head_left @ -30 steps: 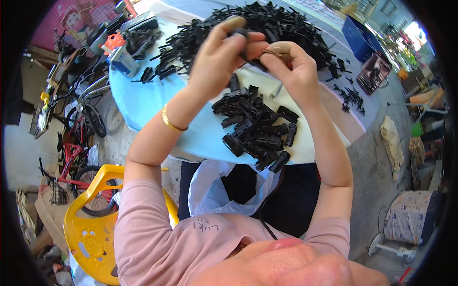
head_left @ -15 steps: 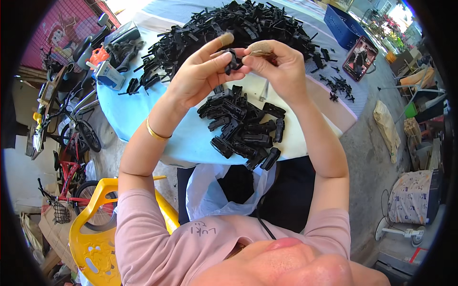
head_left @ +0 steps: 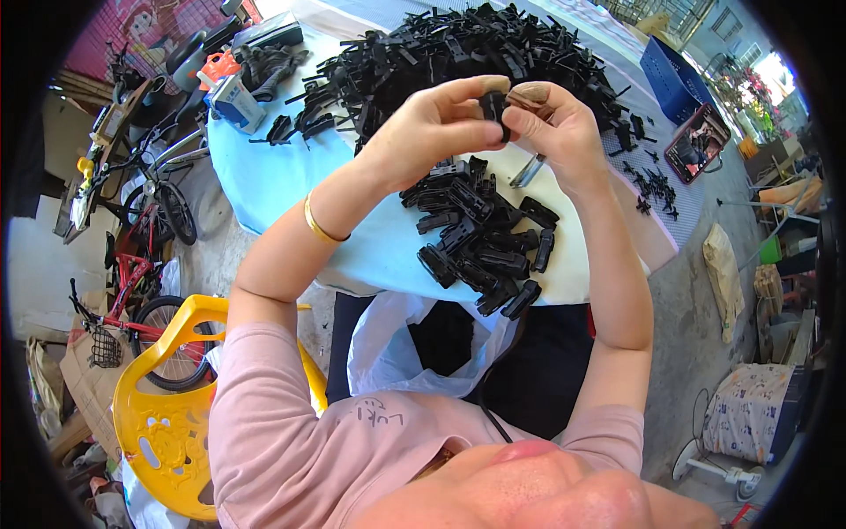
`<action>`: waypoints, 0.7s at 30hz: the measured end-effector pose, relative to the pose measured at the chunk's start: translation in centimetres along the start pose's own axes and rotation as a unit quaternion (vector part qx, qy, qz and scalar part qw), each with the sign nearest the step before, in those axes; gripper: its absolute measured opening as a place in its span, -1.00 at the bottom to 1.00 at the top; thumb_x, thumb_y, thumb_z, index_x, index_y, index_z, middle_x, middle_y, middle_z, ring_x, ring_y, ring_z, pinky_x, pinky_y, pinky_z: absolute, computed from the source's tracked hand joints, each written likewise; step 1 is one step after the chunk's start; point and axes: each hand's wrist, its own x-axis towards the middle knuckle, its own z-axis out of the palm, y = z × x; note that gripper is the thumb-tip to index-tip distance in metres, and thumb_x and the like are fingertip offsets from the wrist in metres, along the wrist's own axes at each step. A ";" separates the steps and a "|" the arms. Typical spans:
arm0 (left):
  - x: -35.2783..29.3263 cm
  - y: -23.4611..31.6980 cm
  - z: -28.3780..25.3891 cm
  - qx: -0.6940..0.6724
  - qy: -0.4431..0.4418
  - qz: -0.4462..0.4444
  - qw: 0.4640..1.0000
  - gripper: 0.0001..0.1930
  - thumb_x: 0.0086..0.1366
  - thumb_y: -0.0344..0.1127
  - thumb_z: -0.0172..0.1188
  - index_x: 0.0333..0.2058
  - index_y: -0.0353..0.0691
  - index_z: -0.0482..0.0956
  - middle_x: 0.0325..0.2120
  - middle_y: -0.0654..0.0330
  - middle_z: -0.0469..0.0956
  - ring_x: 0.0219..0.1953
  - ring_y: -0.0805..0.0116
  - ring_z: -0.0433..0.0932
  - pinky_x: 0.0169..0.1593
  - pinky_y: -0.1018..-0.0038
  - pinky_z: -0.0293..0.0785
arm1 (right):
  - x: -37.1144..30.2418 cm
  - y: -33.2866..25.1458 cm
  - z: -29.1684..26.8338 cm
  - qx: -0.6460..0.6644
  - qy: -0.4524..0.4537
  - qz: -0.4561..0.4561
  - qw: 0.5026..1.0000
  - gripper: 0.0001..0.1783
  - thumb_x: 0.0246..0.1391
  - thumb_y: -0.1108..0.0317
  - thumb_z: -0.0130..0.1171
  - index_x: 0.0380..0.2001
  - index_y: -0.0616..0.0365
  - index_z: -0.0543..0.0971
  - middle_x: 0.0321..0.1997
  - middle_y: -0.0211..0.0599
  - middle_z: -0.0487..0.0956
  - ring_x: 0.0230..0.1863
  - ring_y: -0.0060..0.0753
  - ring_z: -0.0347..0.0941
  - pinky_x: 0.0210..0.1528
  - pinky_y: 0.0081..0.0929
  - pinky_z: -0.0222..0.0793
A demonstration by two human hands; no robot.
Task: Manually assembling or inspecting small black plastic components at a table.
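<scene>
In the head view, the left hand [head_left: 432, 129] holds a small black piece [head_left: 495, 115] above the counter [head_left: 308, 172], in front of the large heap of black parts [head_left: 476, 48]. Its fingers are closed on the piece, thumb low on it and forefinger near its top. The piece lies directly between the two hands, its long axis running roughly away from the body, across the line joining the fingertips. The right hand [head_left: 566, 141] is at its right side, thumb tip touching or just beside it; the left, which grips it, is the nearer. The right thumb and forefinger are bent toward each other, but I cannot tell whether they grip the piece, or something tiny between them. Tan covers [head_left: 530, 94] sit on fingertips of both hands.

Just below the right hand shows a slim silvery tool [head_left: 529, 170]; whether it is held or lies on the cloth is unclear. Nearer the body, below the hands, is a smaller pile of black clips [head_left: 471, 231]. To the right lie small cross-shaped black bits [head_left: 654, 187], a phone [head_left: 698, 144] and, beyond it, a blue basket [head_left: 674, 81]
</scene>
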 end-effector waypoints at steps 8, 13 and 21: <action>-0.1 -0.3 0.8 0.120 0.043 0.085 0.988 -0.60 0.07 -0.57 0.16 -0.07 -0.33 0.37 -0.27 0.24 0.49 -0.27 0.59 0.46 -0.18 0.61 0.44 | 0.3 0.4 -1.1 0.037 -0.048 0.066 0.996 -0.85 0.03 0.39 0.12 -0.34 0.23 0.48 -0.48 -0.46 0.45 -0.59 -0.84 0.23 -0.61 -0.87 0.07; 0.2 -0.7 0.0 0.109 0.060 0.072 0.990 -0.65 0.09 -0.56 0.14 -0.11 -0.32 0.38 -0.28 0.23 0.48 -0.29 0.57 0.47 -0.19 0.61 0.44 | -0.3 -0.3 0.8 0.015 -0.023 0.099 0.995 -0.79 0.11 0.37 0.02 -0.25 0.27 0.49 -0.57 -0.47 0.42 -0.72 -0.88 0.05 -0.71 -0.88 -0.13; -0.1 -0.5 0.7 0.135 0.070 0.151 0.977 -0.68 0.12 -0.57 0.09 -0.11 -0.35 0.35 -0.28 0.18 0.48 -0.24 0.56 0.46 -0.15 0.60 0.44 | -0.7 -0.5 1.6 0.005 0.000 0.069 0.998 -0.78 0.10 0.38 0.03 -0.23 0.26 0.51 -0.62 -0.49 0.41 -0.73 -0.89 0.04 -0.72 -0.86 -0.15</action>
